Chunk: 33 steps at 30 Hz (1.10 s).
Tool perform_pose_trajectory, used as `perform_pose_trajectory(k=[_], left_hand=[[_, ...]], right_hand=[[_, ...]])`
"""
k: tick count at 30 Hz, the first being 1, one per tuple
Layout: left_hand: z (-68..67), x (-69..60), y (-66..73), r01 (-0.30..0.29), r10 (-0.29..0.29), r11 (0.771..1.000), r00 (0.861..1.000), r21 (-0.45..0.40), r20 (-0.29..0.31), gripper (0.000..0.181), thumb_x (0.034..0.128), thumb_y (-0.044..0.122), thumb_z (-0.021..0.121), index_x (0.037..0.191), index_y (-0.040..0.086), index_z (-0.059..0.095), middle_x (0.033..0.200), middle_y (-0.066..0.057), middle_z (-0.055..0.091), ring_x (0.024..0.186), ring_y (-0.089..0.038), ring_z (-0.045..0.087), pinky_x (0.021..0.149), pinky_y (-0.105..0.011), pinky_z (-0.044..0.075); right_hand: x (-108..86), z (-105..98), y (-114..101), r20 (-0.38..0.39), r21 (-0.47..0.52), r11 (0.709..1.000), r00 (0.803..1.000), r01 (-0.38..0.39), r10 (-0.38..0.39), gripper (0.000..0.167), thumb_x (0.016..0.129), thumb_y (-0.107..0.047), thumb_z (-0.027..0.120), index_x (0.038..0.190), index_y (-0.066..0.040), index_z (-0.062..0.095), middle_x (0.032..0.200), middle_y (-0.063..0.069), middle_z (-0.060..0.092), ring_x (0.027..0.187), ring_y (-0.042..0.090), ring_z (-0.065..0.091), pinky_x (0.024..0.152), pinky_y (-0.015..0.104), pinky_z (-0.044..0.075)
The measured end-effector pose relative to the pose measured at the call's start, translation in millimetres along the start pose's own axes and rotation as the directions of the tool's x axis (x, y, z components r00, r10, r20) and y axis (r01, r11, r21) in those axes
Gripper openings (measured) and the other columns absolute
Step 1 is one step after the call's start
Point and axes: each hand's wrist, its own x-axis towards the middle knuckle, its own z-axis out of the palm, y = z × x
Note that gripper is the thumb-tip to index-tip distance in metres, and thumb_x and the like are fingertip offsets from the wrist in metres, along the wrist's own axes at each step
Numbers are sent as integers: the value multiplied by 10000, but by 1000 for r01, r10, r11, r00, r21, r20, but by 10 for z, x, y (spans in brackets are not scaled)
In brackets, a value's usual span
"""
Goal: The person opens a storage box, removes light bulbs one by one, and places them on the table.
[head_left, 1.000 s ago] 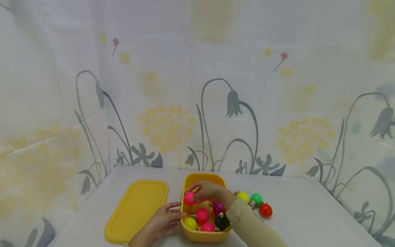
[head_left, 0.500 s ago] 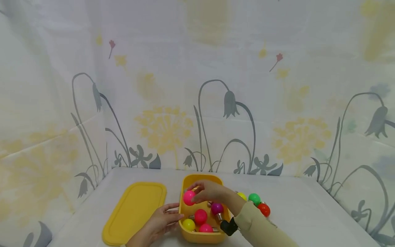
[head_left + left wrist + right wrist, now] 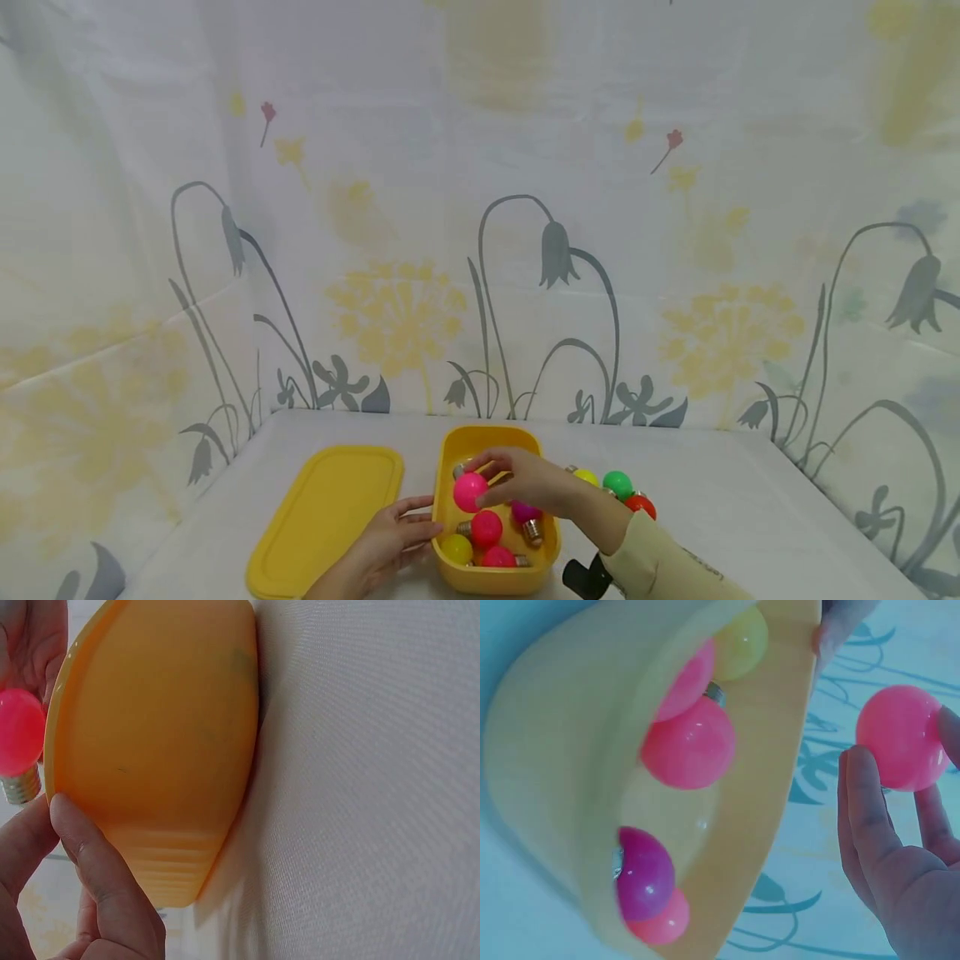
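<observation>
A yellow box (image 3: 444, 567) holds several round bulbs with metal screw bases: pink ones (image 3: 487, 529), a yellow one (image 3: 457, 548) and a purple one (image 3: 527, 512). Above its left part, my right hand (image 3: 521, 482) pinches a pink bulb (image 3: 470, 492) between thumb and fingers; the right wrist view shows this pink bulb (image 3: 901, 738) over the rim. My left hand (image 3: 392, 537) grips the box's left wall, and in the left wrist view the thumb and fingers of my left hand (image 3: 94, 892) meet at the box's rim (image 3: 54, 727).
Left of the box lies a flat yellow lid (image 3: 327, 517). To its right on the white table (image 3: 720, 517) are a yellow bulb (image 3: 587, 477), a green bulb (image 3: 618, 484) and a red bulb (image 3: 641, 505), partly behind the right forearm. A patterned cloth hangs behind.
My right hand and its pink bulb have shifted slightly right and down over the box. The right forearm has moved right, uncovering more of the box's near right side. My left hand keeps its grip.
</observation>
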Motion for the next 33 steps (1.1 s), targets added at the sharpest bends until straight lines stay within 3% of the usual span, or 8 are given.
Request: perform_pose_trajectory(k=[8, 21, 33], left_hand=[[-27, -8, -9, -11, 11, 1000, 1000, 9, -4, 608, 819, 82, 712, 1321, -77, 408, 1002, -117, 628, 772, -166, 630, 728, -287, 537], [-21, 12, -32, -23, 23, 1000, 999, -22, 23, 613, 816, 74, 714, 1323, -78, 405, 999, -115, 625, 764, -164, 637, 718, -285, 541], [-9, -3, -21, -21, 22, 1000, 999, -15, 27, 605, 825, 70, 703, 1326, -81, 399, 1000, -119, 630, 762, -159, 640, 715, -282, 541]], right_hand=[[-156, -76, 86, -76, -3, 1000, 997, -19, 19, 349, 810, -130, 722, 1138, -109, 604, 1069, 62, 580, 965, 225, 542, 836, 458, 496], [-368, -370, 368, -144, -5, 1000, 990, -12, 11, 362, 816, -131, 714, 1146, -50, 589, 1024, 81, 589, 910, 211, 566, 822, 414, 508], [-535, -513, 544, -201, 31, 997, 976, -76, 80, 411, 787, -142, 736, 1154, -36, 584, 1000, 87, 584, 905, 214, 559, 815, 402, 515]])
